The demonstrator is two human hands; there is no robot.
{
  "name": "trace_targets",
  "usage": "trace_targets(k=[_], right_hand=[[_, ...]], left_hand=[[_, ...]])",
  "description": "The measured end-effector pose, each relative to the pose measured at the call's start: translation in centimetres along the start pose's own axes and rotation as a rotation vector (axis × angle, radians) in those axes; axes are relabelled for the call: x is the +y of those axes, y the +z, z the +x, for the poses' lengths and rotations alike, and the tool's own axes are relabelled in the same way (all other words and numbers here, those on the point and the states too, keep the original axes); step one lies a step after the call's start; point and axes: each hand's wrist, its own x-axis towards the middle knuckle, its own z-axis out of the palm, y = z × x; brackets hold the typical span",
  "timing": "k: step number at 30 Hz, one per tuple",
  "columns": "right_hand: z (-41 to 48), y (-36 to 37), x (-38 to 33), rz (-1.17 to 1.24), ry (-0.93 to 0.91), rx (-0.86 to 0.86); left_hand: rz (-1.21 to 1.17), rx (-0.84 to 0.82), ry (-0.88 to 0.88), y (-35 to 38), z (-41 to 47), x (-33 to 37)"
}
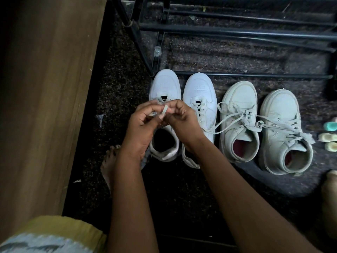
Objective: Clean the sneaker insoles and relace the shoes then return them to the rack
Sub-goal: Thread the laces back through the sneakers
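Several white sneakers stand in a row on the dark carpet, toes toward the black rack point(237, 31). Over the leftmost sneaker point(164, 84), my left hand point(140, 125) and my right hand point(182, 119) meet, and both pinch its white lace point(165, 111), whose end sticks up between my fingers. The second sneaker point(200, 92) is partly under my right wrist, with its lace threaded. Further right stand two greyer high-top sneakers point(238, 106) point(280, 114), whose loose laces trail across each other.
A wooden furniture panel point(45, 88) fills the left side. Small pastel objects point(328, 132) lie at the right edge. My bare feet point(109, 161) point(330, 198) rest on the carpet. Bits of litter lie near the panel.
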Motion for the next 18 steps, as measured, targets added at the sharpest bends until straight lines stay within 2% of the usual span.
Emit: trace_targets(k=[4,7,9,12,14,18], right_hand=[[-0.1,-0.2,-0.4,0.142,0.012,0.011],[-0.2,-0.5,-0.7,0.108,-0.005,-0.031],[-0.5,-0.5,-0.6,-0.038,-0.083,-0.040],[-0.5,-0.5,-0.1,-0.497,-0.376,0.008],[-0.3,-0.3,0.3,-0.708,-0.520,0.029],[-0.3,0.1,0.4,-0.799,-0.541,0.096]], left_hand=[[-0.002,0.090,-0.036,0.2,0.2,0.3],[0.060,0.193,-0.088,0.0,0.5,0.3],[0.111,0.229,-0.087,0.1,0.6,0.5],[0.128,0.299,-0.119,0.3,0.7,0.7],[0.131,0.332,-0.141,0.3,0.8,0.7],[0.144,0.321,-0.124,0.1,0.7,0.7]])
